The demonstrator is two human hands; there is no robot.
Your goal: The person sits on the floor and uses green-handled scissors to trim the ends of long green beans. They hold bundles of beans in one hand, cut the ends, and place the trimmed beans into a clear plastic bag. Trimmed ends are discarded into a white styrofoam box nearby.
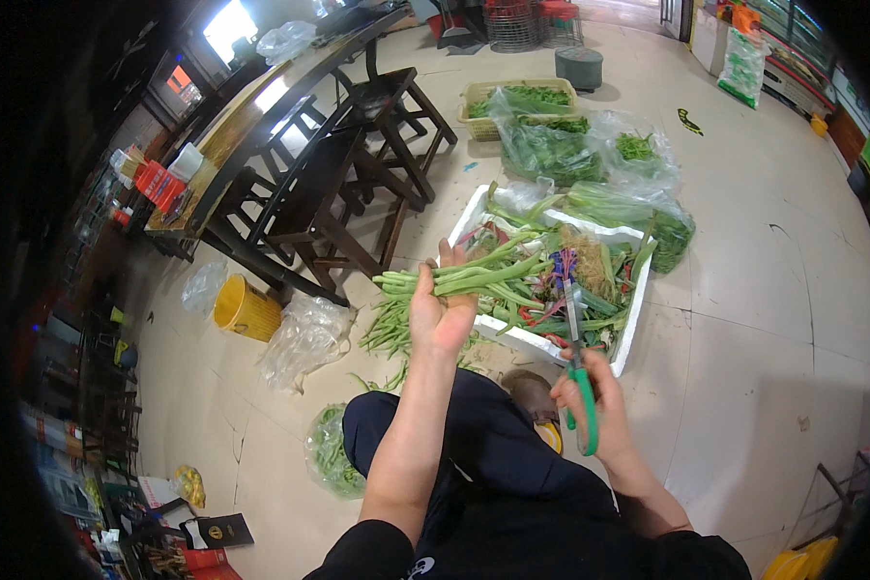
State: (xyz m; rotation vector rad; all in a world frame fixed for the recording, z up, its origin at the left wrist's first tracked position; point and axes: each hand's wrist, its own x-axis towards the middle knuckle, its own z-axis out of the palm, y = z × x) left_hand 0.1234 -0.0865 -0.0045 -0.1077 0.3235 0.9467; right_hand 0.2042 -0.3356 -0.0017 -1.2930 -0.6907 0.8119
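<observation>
My left hand [442,308] grips a bunch of long green beans [493,275], palm turned up, over the near left edge of a white foam box [627,341]. My right hand [602,402] holds scissors [586,413] by their green handles. Their metal blades point away from me over the box, close together. Vegetable trimmings [594,301] fill the box, with roots, leaves and red and purple ties among them. Below my left hand, a pile of green beans [388,326] lies on the floor.
A clear bag of beans [333,457] stands by my knee. Bagged greens [551,152] and a yellow basket [482,129] lie beyond the box. To the left are a yellow bin [246,308], a crumpled plastic bag [308,337], wooden stools [326,188] and a long table [225,152].
</observation>
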